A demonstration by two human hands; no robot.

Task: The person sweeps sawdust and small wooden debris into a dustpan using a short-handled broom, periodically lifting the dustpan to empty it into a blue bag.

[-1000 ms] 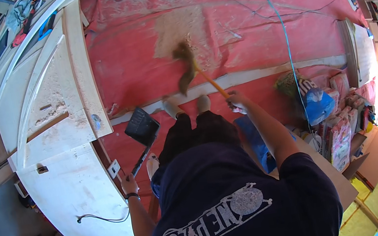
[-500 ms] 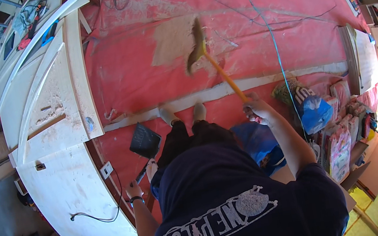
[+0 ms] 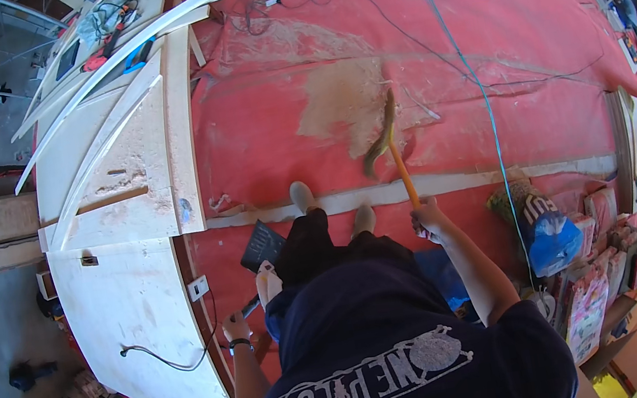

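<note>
My left hand (image 3: 236, 329) is closed on the handle of a black dustpan (image 3: 259, 246), which hangs beside my left leg. My right hand (image 3: 430, 220) grips the orange handle of a broom (image 3: 402, 173). The broom's bristle head (image 3: 380, 143) is out in front of me, at the right edge of a brown dusty patch (image 3: 324, 102) on red floor sheeting (image 3: 261, 150). My left foot (image 3: 301, 196) is on a pale floor strip (image 3: 449, 182); my right foot (image 3: 364, 221) is just behind it.
At left, pale wooden boards (image 3: 121, 322) hold curved strips (image 3: 70, 105), tools and cables. Bags (image 3: 550, 241), packages and stacked panels (image 3: 631, 149) line the right side. A green hose (image 3: 474, 74) and dark cables (image 3: 419, 41) cross the red sheeting.
The broom head has swung up and right, then back down toward me. My left foot has stepped forward ahead of my right. The view has shifted, so the floor sits lower in it.
</note>
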